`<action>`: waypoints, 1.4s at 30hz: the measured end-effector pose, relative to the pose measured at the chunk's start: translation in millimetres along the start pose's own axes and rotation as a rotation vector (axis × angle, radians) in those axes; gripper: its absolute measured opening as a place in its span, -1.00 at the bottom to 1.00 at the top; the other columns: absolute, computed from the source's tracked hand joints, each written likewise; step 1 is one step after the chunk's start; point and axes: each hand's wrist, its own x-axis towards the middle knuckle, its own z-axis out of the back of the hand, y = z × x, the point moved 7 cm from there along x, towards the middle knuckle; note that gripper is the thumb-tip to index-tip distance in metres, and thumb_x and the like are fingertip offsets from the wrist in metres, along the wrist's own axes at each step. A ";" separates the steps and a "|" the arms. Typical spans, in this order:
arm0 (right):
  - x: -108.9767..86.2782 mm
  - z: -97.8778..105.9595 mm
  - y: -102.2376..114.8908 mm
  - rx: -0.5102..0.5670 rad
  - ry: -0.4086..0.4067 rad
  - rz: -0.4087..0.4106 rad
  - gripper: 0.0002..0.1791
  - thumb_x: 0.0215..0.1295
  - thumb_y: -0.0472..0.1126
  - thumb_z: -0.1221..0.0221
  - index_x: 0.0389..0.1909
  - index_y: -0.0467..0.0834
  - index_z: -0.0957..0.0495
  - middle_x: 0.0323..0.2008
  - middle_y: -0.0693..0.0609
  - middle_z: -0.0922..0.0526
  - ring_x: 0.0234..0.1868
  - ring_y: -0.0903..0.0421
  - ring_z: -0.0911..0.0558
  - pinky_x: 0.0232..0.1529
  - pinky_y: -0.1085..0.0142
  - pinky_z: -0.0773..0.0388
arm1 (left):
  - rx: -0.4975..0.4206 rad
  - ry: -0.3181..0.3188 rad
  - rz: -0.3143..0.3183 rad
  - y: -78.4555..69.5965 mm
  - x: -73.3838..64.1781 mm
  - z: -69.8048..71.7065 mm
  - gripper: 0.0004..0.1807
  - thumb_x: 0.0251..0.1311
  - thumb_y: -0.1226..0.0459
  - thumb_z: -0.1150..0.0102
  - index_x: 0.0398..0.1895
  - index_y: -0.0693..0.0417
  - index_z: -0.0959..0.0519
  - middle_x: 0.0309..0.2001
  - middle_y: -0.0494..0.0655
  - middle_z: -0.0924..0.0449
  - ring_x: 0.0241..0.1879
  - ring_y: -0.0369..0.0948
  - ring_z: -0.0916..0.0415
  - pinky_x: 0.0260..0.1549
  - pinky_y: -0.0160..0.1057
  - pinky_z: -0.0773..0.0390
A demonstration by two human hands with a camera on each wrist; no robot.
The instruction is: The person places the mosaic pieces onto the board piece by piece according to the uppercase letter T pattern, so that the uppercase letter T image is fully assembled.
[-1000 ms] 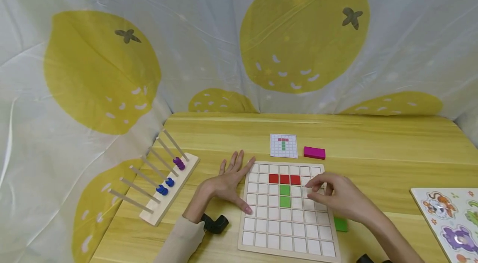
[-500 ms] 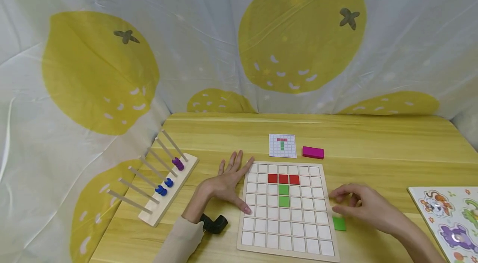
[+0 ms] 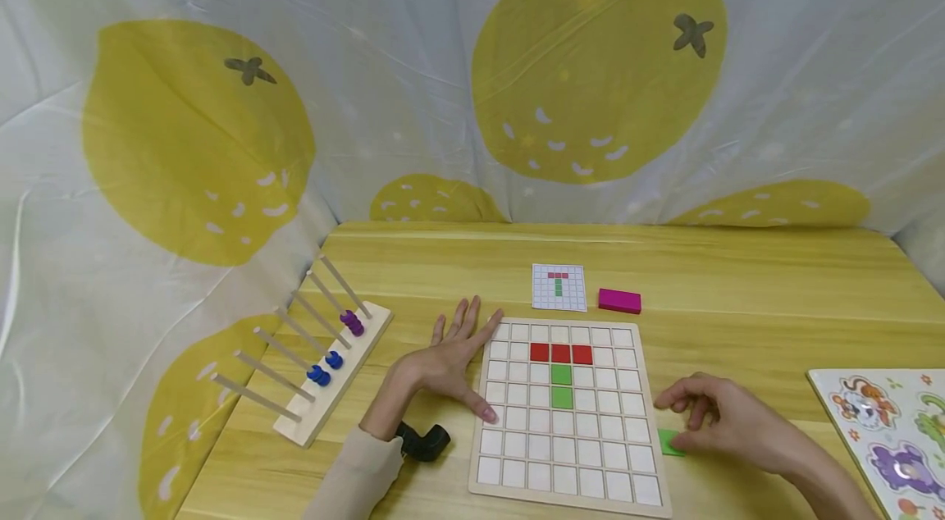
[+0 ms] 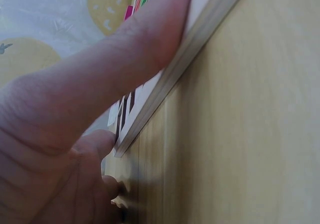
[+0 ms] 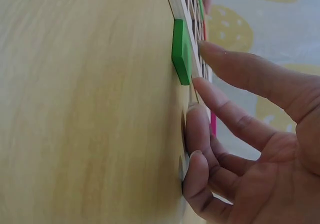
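Note:
A wooden grid board lies on the table, with a row of 3 red tiles and 2 green tiles below the middle one. My left hand rests on the board's left edge, fingers spread, its thumb on the rim. By the board's right edge lies a loose green tile. Over it hovers my right hand, thumb and index finger apart. The right wrist view shows this tile just beyond the fingertips, apparently untouched, the other fingers loosely bent.
Behind the board lie a printed pattern card and a magenta block. A wooden peg rack with blue and purple pieces stands at left. An animal picture board lies at right. A lemon-print cloth hangs behind the table.
My right hand has moved from above the board rightward and down to the loose green tile. The left hand stays on the board's edge.

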 end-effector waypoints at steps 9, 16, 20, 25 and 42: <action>0.2 -2.2 0.6 -0.046 -0.025 0.014 -0.66 0.06 -0.30 -0.53 -0.13 -0.18 -0.67 -0.25 0.13 -0.56 -0.40 0.31 -0.45 -0.41 0.43 -0.45 | 0.007 0.002 0.005 0.5 0.2 -0.8 0.60 -0.19 -0.20 -0.66 0.70 -0.15 0.38 0.63 0.21 0.74 0.64 0.12 0.76 0.56 0.32 0.56; -0.4 -1.8 -1.2 -0.052 -0.026 0.018 -0.68 0.08 -0.29 -0.52 -0.15 -0.17 -0.67 -0.27 0.14 -0.57 -0.41 0.30 -0.44 -0.44 0.43 -0.42 | 0.005 0.009 0.009 0.0 0.6 -1.0 0.60 -0.19 -0.20 -0.65 0.70 -0.15 0.38 0.64 0.20 0.74 0.64 0.11 0.76 0.56 0.31 0.57; -1.1 -1.1 -1.3 -0.069 -0.026 0.018 -0.68 0.07 -0.26 -0.54 -0.16 -0.13 -0.67 -0.27 0.14 -0.56 -0.40 0.30 -0.43 -0.43 0.43 -0.41 | 0.003 0.007 0.008 -0.1 0.8 -0.6 0.59 -0.19 -0.20 -0.65 0.70 -0.15 0.38 0.63 0.20 0.75 0.63 0.11 0.76 0.56 0.31 0.56; -2.8 -1.3 -0.8 -0.094 -0.014 -0.011 -0.64 -0.02 -0.19 -0.58 -0.21 -0.01 -0.66 -0.22 0.16 -0.54 -0.34 0.34 -0.42 -0.41 0.43 -0.40 | 0.001 0.006 0.014 0.9 0.6 -0.6 0.60 -0.20 -0.20 -0.66 0.70 -0.16 0.38 0.63 0.18 0.75 0.63 0.09 0.78 0.56 0.29 0.57; -2.2 1.2 0.7 -0.119 -0.005 0.115 -0.71 0.06 -0.27 -0.53 -0.24 -0.02 -0.64 -0.28 0.19 -0.59 -0.35 0.37 -0.50 -0.41 0.44 -0.49 | 0.010 0.002 0.012 1.6 0.7 -0.9 0.61 -0.22 -0.21 -0.66 0.70 -0.19 0.38 0.64 0.17 0.75 0.64 0.10 0.76 0.57 0.30 0.56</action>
